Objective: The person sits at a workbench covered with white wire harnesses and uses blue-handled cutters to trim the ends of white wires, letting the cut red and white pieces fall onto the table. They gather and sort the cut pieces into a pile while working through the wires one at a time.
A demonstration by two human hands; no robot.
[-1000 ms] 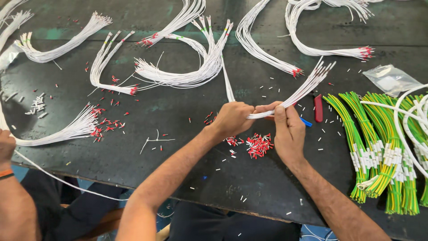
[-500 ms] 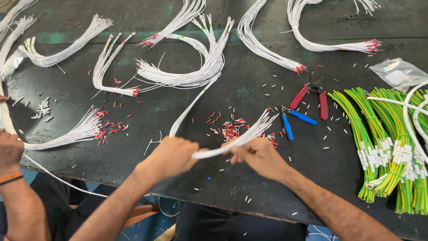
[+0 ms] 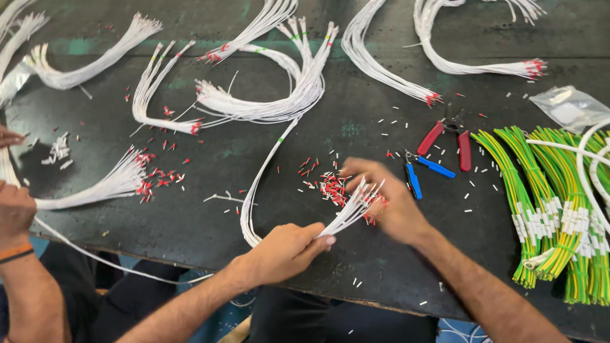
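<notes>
My left hand [image 3: 287,249] grips a bundle of thin white wires [image 3: 260,178] near its fanned-out ends, close to the table's front edge. The bundle loops back up the dark table [image 3: 356,273] toward other white bundles. My right hand [image 3: 389,202] is blurred, with fingers spread at the fanned wire tips [image 3: 359,197] and over a small pile of red ferrules [image 3: 332,188]. I cannot see anything held in it.
Red-handled pliers [image 3: 448,136] and a blue-handled tool [image 3: 422,173] lie right of the ferrules. Green-yellow wire bundles [image 3: 553,209] fill the right side. Several white bundles lie across the back. Another person's hand [image 3: 14,209] works at the left edge.
Both hands drew the wire bundle toward the front edge. The right hand let go of the bundle's end and now hovers at the tips, uncovering the pliers.
</notes>
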